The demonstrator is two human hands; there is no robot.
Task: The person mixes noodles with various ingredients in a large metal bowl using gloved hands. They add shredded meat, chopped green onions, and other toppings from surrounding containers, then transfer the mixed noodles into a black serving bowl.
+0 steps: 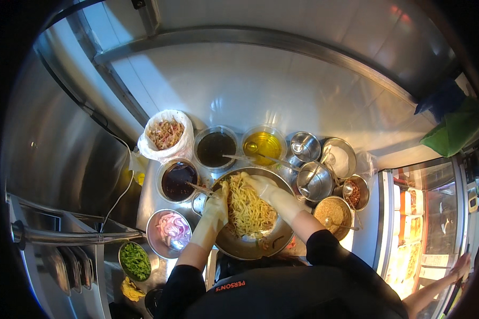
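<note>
A wide metal bowl (239,251) stands before me with yellow noodles (249,207) heaped in it. My left hand (217,205), in a pale translucent glove, presses against the left side of the noodles. From the upper right my right hand (263,187), gloved alike, reaches into the bowl with its fingers on the noodles. Some fingertips are hidden in the heap. Bits of other food lie at the bowl's bottom. Left of the bowl are a tub of dark sauce (179,181) with a spoon and a metal bowl of sliced onions (169,231).
Behind stand a bag-lined tub of reddish flakes (165,135), a tub of dark liquid (216,149) and a tub of yellow oil (263,147). Metal bowls with spoons crowd the right, one with light brown crumbs (333,215). Chopped greens (135,261) sit lower left. Another person's arm (435,285) shows at right.
</note>
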